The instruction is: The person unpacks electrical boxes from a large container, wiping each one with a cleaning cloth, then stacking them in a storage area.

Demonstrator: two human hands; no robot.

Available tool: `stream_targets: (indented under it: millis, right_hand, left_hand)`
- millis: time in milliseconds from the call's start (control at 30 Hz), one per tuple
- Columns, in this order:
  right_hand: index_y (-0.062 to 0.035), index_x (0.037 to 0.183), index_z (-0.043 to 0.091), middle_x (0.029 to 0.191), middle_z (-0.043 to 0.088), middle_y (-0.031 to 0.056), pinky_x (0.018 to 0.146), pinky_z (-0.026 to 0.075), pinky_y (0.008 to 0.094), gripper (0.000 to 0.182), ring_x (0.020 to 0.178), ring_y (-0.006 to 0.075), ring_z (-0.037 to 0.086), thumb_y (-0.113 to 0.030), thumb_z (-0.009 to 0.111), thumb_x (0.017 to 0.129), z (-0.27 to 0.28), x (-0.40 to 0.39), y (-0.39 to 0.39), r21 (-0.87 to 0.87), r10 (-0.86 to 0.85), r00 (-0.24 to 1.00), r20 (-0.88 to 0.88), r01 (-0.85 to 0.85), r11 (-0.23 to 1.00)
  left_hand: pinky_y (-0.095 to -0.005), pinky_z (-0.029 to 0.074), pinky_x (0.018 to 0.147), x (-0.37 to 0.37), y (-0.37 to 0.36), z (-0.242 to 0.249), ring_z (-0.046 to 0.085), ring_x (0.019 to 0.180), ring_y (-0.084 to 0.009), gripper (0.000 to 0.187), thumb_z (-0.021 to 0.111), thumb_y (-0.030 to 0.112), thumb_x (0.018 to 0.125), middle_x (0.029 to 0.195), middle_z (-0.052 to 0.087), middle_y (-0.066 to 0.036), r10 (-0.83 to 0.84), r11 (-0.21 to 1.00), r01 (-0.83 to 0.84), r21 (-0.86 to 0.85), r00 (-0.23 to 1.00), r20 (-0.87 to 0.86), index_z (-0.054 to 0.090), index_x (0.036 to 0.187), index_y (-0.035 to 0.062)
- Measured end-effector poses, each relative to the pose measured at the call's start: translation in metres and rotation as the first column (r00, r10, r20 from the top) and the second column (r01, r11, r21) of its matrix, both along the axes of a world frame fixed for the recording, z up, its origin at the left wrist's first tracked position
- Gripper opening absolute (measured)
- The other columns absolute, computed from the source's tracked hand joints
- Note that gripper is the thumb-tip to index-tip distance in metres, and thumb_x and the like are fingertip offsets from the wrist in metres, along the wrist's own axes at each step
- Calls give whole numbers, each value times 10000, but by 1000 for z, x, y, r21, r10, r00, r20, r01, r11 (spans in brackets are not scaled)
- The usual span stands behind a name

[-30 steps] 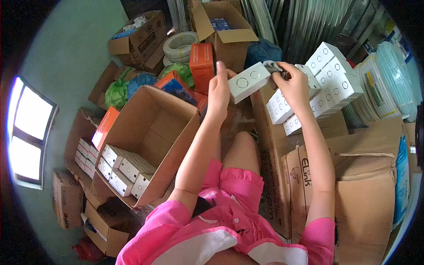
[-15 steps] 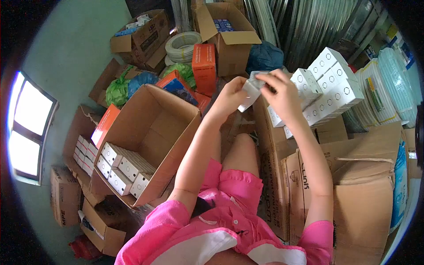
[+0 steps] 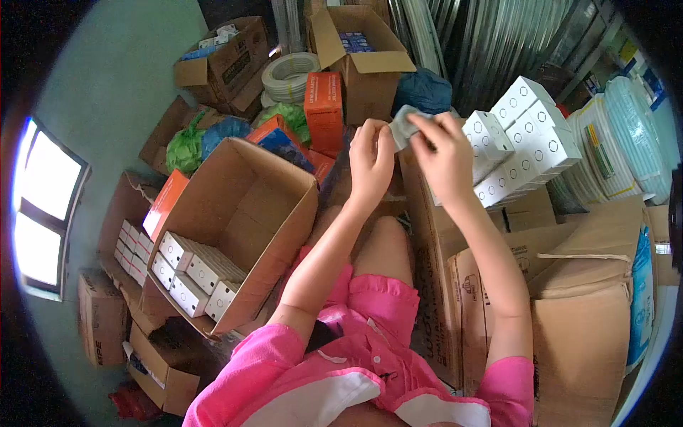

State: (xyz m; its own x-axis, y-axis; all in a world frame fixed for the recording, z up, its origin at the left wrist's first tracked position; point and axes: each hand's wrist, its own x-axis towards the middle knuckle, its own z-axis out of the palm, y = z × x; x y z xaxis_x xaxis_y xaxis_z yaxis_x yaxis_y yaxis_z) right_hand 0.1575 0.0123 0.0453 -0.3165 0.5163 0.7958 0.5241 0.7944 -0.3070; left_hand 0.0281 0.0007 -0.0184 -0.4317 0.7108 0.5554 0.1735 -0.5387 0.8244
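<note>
Out in front of me, my left hand (image 3: 372, 155) is closed on a small white box, mostly hidden now behind the fingers. Against it, my right hand (image 3: 445, 153) pinches a soft, pale grey piece (image 3: 405, 128) that looks like a cloth; its fingers are slightly blurred. Close to the right hand, white boxes with round knock-out marks (image 3: 523, 139) are stacked on a carton. Left of my legs, an open carton (image 3: 267, 188) holds rows of similar white boxes (image 3: 201, 274) along its near side.
Behind stand an open carton (image 3: 377, 89), an orange box (image 3: 324, 103) and a coil of white tubing (image 3: 290, 77). At right are a large carton (image 3: 580, 349) and wrapped coils (image 3: 605, 142). A green bag (image 3: 186, 151) lies at left, near the window (image 3: 53, 206).
My left hand has turned more upright, and the white box that showed below its fingers is now mostly hidden. My right hand has shifted slightly over the grey piece.
</note>
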Motion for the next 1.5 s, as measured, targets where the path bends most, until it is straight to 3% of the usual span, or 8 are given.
stream_targets:
  millis: [400,567,800,1033,1167,1267,1367,1500]
  right_hand:
    - [-64,997,694,831,559,99,610,502,357,254,689,267,611,-38,717,746,7,6,0,-36,-2,1000,3,3,999]
    - [-70,997,692,852,569,97,626,512,358,269,722,265,619,-24,706,732,12,-8,-21,27,215,976,-22,-214,976]
    - [-54,1001,674,830,579,104,610,489,363,252,681,273,601,7,677,756,7,-2,-10,-25,47,998,-51,-48,999]
    - [-18,1007,703,854,675,111,639,490,302,228,716,193,636,-33,664,783,24,4,-8,-321,82,974,-212,-149,935]
    - [-7,1027,699,895,699,114,685,496,278,218,751,178,658,-60,649,821,23,16,2,-295,21,967,-256,-99,950]
    - [-5,1049,690,908,701,107,709,507,274,238,812,181,669,-66,653,822,13,3,-4,-235,98,981,-166,-136,962]
    - [-1,1074,680,958,701,138,725,517,298,290,833,222,675,-107,713,806,2,-13,-12,-324,189,915,-355,-310,894]
    - [-11,1095,675,973,699,147,727,519,300,301,825,247,680,-98,721,810,9,-7,-12,-327,112,951,-287,-207,922]
  left_hand:
    - [-366,376,640,-3,-18,20,476,667,-240,78,519,52,846,702,510,-110,287,952,-258,165,939,-188,566,801,10]
    - [-384,371,672,-9,-15,19,479,697,-263,87,514,47,852,712,513,-115,238,969,-240,59,971,33,539,781,4]
    - [-375,353,653,-1,-20,22,480,685,-267,103,537,75,847,677,512,-100,359,927,-333,170,920,-157,542,767,10]
    - [-327,417,586,10,-9,15,473,624,-141,195,503,158,970,650,489,-78,89,994,-79,-73,987,134,525,863,-3]
    - [-278,408,576,5,-3,14,443,623,-95,325,459,289,1024,698,492,-34,7,991,33,-127,953,303,512,895,-5]
    - [-246,391,605,-2,-2,21,458,676,-77,376,422,378,1027,750,493,3,-124,971,217,-101,816,565,532,922,35]
    - [-245,399,621,0,-5,20,478,700,-71,369,431,388,1021,785,523,-2,-194,960,279,-30,738,647,547,958,44]
    - [-245,423,641,8,-9,26,532,750,-82,364,440,381,1018,838,574,-20,-250,927,374,33,549,797,563,1023,39]
